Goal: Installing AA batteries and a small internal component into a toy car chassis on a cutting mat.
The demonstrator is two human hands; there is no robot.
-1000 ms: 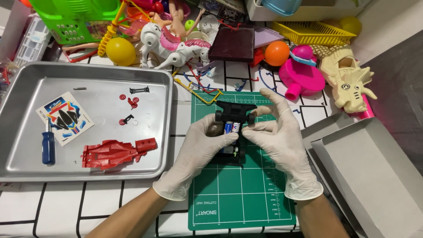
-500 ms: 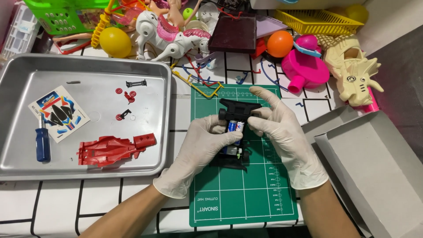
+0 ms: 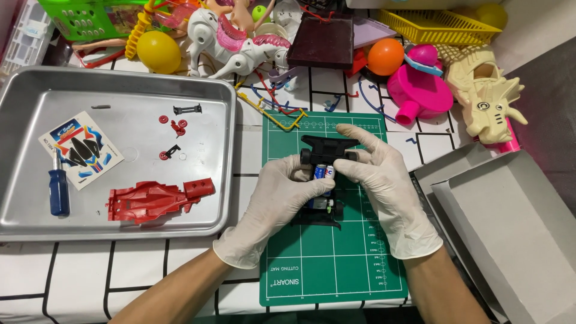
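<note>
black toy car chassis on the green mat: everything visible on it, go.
The black toy car chassis looks like moulded plastic, body shell off, lying lengthwise over the green cutting mat. A wide black bumper sits at its far end, small black wheels at the corners. Two batteries sit side by side in the open middle, blue and white ends showing. The gloved left hand grips its left side, thumb on the batteries; the gloved right hand holds the right side. The near end is partly hidden.

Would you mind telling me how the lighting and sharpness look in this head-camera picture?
Head view: even overhead light, soft glare on the metal tray; faint shadows under the left hand and right hand; the black toy car chassis is sharp.
</note>
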